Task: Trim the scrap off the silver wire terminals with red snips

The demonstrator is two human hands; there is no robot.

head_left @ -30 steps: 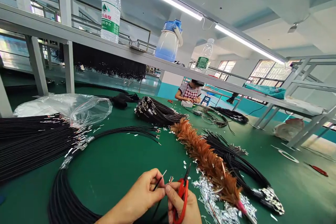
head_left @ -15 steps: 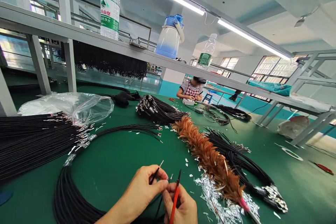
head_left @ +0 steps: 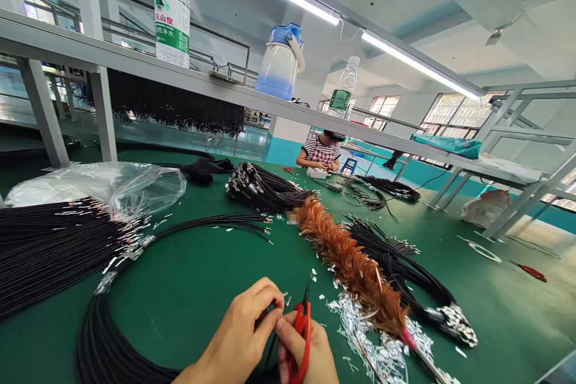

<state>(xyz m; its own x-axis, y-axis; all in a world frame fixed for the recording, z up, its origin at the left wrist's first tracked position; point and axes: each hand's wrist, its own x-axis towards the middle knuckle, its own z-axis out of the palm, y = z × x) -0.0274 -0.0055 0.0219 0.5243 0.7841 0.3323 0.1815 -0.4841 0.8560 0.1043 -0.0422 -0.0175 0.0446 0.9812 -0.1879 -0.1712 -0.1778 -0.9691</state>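
Note:
My left hand (head_left: 245, 330) pinches the end of a thin black wire (head_left: 270, 305) whose metal tip shows beside my fingertips. My right hand (head_left: 308, 351) grips red-handled scissors (head_left: 301, 336), their blades pointing up right next to the wire tip. Both hands meet low in the middle of the green table (head_left: 193, 276). A coiled bundle of black wires (head_left: 101, 336) lies just left of my left hand. Silver foil scraps (head_left: 360, 324) are strewn to the right of my right hand.
A brown feather duster (head_left: 351, 264) lies diagonally on the right, across more black wire bundles (head_left: 400, 270). A clear plastic bag (head_left: 135, 186) sits at the back left. Bottles (head_left: 171, 6) and a blue jug (head_left: 279, 66) stand on the overhead shelf. Another person (head_left: 320, 153) works at the far end.
My left hand has drawn the wire end down between its fingers, so less of it sticks up. The scissors' blades have closed in on the tip. The view shifted slightly.

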